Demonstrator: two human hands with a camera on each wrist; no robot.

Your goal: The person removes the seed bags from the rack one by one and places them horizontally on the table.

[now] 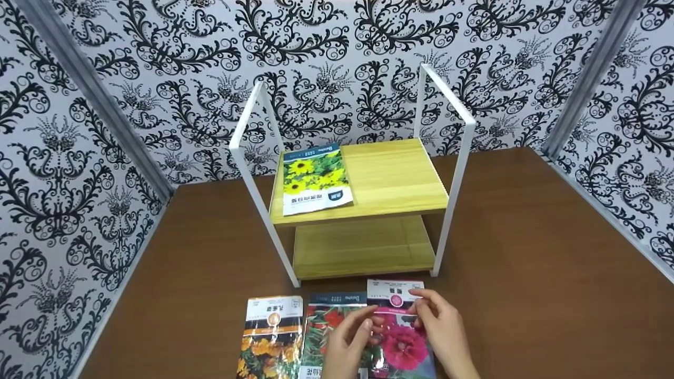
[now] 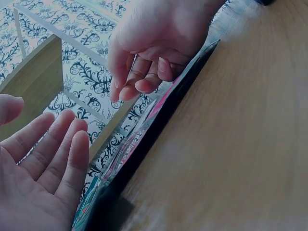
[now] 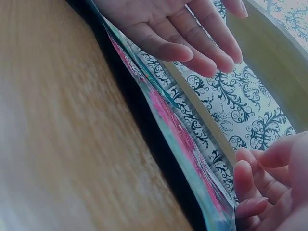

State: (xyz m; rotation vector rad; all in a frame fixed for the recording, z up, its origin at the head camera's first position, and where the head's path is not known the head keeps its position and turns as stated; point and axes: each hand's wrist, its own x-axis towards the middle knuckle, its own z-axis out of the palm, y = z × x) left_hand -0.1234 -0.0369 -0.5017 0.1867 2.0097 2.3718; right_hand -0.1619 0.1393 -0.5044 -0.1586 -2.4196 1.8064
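In the head view my left hand (image 1: 350, 339) is above the seam between a seed packet with red flowers (image 1: 333, 318) and one with a big pink flower (image 1: 403, 347). Its fingers are loosely bent with nothing between them. Over the right side of the pink-flower packet is my right hand (image 1: 442, 329), fingers relaxed and holding nothing. The left wrist view shows the left palm (image 2: 43, 183) turned up, fingers apart. From the right wrist, the right fingers (image 3: 245, 180) appear loosely curled close beside the pink packet's edge (image 3: 192, 154).
A two-tier wooden shelf (image 1: 392, 179) with white metal side frames stands behind the packets. On its upper board, at the left, lies a yellow-flower seed packet (image 1: 316, 176). An orange-flower packet (image 1: 271, 337) lies leftmost on the brown table (image 1: 200, 263). Patterned walls (image 1: 326, 42) enclose the table.
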